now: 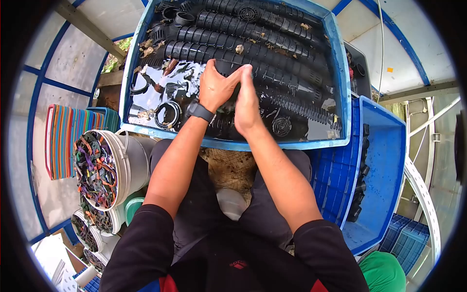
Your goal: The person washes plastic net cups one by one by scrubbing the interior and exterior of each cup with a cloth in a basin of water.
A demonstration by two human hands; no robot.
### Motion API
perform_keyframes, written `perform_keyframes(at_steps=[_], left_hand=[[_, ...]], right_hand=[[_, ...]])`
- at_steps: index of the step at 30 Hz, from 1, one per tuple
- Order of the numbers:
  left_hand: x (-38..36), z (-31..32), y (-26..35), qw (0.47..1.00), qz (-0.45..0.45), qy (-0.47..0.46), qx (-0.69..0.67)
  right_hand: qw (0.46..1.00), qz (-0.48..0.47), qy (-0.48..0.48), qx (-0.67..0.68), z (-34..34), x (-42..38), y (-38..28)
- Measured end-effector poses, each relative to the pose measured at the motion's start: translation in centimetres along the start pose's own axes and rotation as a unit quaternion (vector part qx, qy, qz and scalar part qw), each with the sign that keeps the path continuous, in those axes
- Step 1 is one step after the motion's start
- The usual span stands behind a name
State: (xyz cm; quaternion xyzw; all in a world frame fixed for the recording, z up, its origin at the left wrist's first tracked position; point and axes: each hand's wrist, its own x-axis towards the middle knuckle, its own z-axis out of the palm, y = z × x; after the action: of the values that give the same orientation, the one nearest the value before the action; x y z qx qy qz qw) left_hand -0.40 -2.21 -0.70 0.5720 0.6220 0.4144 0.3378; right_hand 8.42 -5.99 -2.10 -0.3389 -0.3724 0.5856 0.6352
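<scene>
My left hand, with a dark watch on its wrist, is over the blue tub of water. Its fingers stretch toward my right hand, which is seen edge-on with its fingers straight. The hands meet or nearly meet at the fingertips, and nothing shows held in either. Beneath and beyond them, black ribbed plastic tubes lie partly under water. A black ring-shaped piece sits left of my left hand. A round slotted black cap lies right of my right hand.
At left stand a white bucket full of tangled straps and a stack of colourful trays. Several more buckets are below. A blue crate with black pieces stands at right, with a green rounded thing near it.
</scene>
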Motion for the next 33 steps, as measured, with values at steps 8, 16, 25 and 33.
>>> perform_keyframes(at_steps=[8, 16, 25, 33], left_hand=[[0.5, -0.4, -0.5, 0.995, 0.006, 0.099, -0.004], [0.0, 0.3, -1.0, 0.995, 0.092, -0.043, -0.012], [0.5, 0.8, -1.1, 0.969, 0.077, -0.149, -0.181], [0.5, 0.1, -0.6, 0.987, 0.021, -0.1, -0.121]], right_hand=[[0.99, 0.057, 0.097, 0.081, 2.0, -1.3, -0.5], [0.998, 0.035, 0.041, 0.039, 0.2, -1.0, -1.7], [0.988, 0.068, 0.049, 0.126, -1.1, 1.9, -3.0], [0.988, 0.061, 0.077, 0.121, -2.1, 1.5, -4.5]])
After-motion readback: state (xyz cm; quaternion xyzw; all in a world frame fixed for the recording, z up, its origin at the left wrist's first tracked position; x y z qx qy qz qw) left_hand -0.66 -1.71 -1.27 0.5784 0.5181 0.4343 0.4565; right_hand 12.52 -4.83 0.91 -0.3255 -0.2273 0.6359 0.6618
